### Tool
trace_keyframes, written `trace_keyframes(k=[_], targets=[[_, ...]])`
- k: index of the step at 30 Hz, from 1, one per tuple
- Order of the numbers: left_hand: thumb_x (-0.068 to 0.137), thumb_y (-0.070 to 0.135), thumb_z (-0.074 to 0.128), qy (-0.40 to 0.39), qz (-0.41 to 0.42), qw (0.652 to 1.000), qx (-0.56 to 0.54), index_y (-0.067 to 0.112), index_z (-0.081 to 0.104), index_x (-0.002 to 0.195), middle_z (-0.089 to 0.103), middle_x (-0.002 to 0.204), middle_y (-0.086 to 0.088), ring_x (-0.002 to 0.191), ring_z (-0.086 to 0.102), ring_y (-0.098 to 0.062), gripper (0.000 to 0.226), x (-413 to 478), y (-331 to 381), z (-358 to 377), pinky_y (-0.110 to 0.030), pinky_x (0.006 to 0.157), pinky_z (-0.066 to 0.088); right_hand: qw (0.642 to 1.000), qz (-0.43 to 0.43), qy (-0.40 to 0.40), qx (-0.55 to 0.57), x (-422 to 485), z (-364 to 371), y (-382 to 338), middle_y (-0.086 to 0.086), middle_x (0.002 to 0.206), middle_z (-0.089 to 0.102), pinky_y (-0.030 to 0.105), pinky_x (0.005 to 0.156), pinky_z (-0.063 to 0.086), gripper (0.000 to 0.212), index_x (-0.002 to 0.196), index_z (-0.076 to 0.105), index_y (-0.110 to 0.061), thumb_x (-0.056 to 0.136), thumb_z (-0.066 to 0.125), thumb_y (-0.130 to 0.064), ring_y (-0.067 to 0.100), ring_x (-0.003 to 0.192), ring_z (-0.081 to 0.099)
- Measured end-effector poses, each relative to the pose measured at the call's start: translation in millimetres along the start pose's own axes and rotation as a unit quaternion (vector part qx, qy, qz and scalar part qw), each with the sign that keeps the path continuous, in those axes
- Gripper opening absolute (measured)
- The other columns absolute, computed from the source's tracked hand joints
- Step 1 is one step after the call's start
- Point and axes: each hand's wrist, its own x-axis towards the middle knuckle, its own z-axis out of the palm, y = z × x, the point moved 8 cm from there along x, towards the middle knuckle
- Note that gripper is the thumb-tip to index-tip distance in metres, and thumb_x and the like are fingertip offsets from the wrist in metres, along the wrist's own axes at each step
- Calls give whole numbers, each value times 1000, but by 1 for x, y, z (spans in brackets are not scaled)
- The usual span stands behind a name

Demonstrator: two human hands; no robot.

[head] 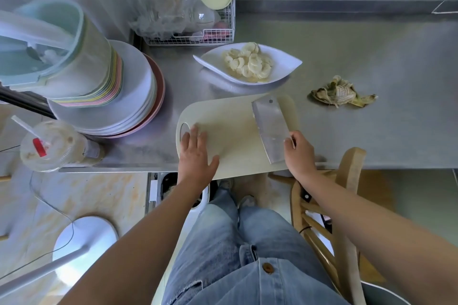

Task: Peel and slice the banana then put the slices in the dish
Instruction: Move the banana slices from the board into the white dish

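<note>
A: The banana slices (247, 63) are seen piled in the white dish (288, 63), which is set on the desk (371, 57) just beyond the cutting board (230, 121). No fruit is left on the board, and the peel (343, 93) is lying apart to the right. The task is judged all but done.

B: Agreed, yet some risk is to be noted. The cleaver (271, 126) is laid flat on the board, its handle end gripped by the right hand (298, 153). The fingers (289, 140) are curled close to the heel of the blade, and the handle itself is hidden beneath them.

A: And the left hand (195, 156)?

B: It is pressed flat on the board, fingers (194, 134) straight and spread, nothing held. The near edge of the board is seen to overhang the desk. If weight is put there, the board could be tipped and the cleaver slid off toward the legs below.

A: A slip onto the blade could also be feared, should the grip be shifted carelessly.

B: And if the board is shoved forward, the dish could be nudged and slices spilled; it is near, not touching. The stack of plates (104, 116) at the left is well apart.
</note>
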Motion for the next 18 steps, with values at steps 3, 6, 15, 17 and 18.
trace_keyframes(k=[3, 6, 15, 17, 18], targets=[[93, 21, 54, 52, 32, 998, -27, 9, 44, 138, 29, 155, -10, 143, 20, -33, 48, -1, -4, -16, -46, 114, 28, 1000, 6, 5, -7, 5, -1, 0, 9, 70, 45, 31, 54, 29, 20, 86, 48, -1, 98, 38, -12, 18, 60, 39], [88, 11, 56, 113, 19, 993, -2, 9, 58, 121, 49, 136, -15, 126, 42, -35, 33, -1, -17, -33, -50, 99, 40, 1000, 13, 14, -6, 11, -3, -1, 16, 81, 52, 33, 61, 32, 20, 94, 51, 2, 99, 37, -13, 23, 72, 47], [70, 11, 71, 152, 18, 988, -36, 10, 62, 95, 57, 103, -11, 91, 56, -32, 27, -28, -23, -31, -43, 76, 50, 997, 29, 27, 68, 7, -8, 1, 3, 72, 46, 36, 62, 42, 15, 89, 47, -7, 98, 37, -13, 21, 67, 45], [68, 24, 71, 101, 64, 993, -23, 11, 61, 103, 57, 113, -9, 102, 56, -31, 39, -36, -19, -18, -44, 85, 49, 997, 23, 8, 72, -2, -1, 5, 5, 73, 49, 44, 65, 47, 16, 89, 49, -8, 97, 38, -14, 24, 68, 48], [67, 29, 73, 76, 81, 994, -14, 11, 61, 109, 56, 119, -10, 108, 55, -32, 47, -39, -18, -12, -44, 91, 47, 997, 18, 0, 71, -6, 2, 6, 6, 72, 49, 46, 64, 48, 16, 87, 49, -8, 97, 38, -15, 26, 67, 49]])
